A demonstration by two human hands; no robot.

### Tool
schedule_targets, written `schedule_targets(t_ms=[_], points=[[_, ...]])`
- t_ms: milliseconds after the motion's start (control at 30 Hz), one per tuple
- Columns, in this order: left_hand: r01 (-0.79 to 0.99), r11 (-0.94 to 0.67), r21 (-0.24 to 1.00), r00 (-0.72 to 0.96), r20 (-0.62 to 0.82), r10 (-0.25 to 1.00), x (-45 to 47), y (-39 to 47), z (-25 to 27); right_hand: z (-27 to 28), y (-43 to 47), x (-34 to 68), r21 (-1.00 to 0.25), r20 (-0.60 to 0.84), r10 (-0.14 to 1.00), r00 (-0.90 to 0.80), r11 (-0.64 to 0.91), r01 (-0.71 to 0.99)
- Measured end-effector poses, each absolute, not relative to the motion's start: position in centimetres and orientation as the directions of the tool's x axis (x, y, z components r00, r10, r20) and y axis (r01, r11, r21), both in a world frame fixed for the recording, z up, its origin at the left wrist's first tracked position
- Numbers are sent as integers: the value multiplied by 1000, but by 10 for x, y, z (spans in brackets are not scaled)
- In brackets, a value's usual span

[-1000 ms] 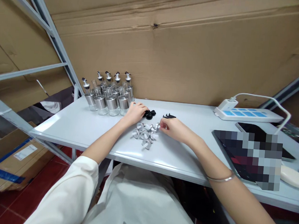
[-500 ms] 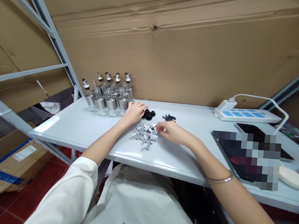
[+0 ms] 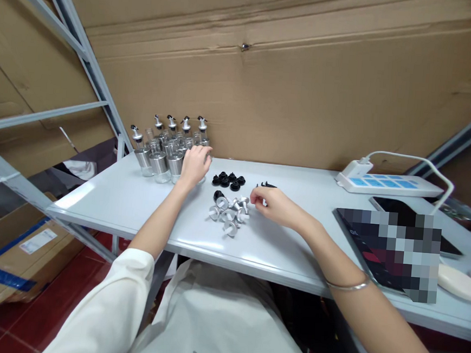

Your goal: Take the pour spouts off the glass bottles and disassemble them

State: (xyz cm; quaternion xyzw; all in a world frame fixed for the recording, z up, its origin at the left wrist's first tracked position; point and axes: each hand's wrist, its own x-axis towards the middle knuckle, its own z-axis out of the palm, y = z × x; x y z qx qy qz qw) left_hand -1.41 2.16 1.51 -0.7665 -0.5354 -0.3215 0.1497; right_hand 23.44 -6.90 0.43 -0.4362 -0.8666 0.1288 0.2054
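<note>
My left hand (image 3: 196,165) is curled around the front-right bottle of a group of glass bottles (image 3: 159,165) with metal sleeves; the hand hides most of that bottle. My right hand (image 3: 272,204) has its fingers bent in a pinch just right of a pile of silver and white pourer parts (image 3: 229,215). Whatever it may hold is too small to make out. Several black ribbed stoppers (image 3: 231,180) lie behind the pile, and a single black stopper (image 3: 218,195) touches its back left. Thin black pieces (image 3: 268,184) are partly hidden behind my right hand.
Some bottles at the back carry silver pourers (image 3: 172,122). To the right are a white power strip (image 3: 390,183) with a plugged cable, a dark phone (image 3: 404,211), a blurred-out device (image 3: 360,246) and a white oval object (image 3: 461,282). Cardboard (image 3: 266,97) stands behind the table.
My left hand has gone left from the black stoppers to the front-right bottle, uncovering more stoppers. My right hand has shifted slightly right, away from the pourer parts.
</note>
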Motion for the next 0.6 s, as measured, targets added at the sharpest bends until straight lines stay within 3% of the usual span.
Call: schedule_targets(t_ms=[133,233,367,533,600], points=[[892,-450,48,305,670,677,-24,30,10,3,-69,235,-409,251,807,-534,588,698],[839,-539,76,289,777,559,-31,33,10,3,-68,235,-400,267,798,-541,602,691],[829,-519,210,14,919,393,-44,33,20,4,-67,235,-406,301,788,-537,615,676],[850,-298,434,-367,894,256,-81,32,32,6,-69,234,-403,369,770,-520,637,657],[845,-214,489,-447,868,218,-96,35,28,6,-69,234,-398,376,764,-524,644,654]])
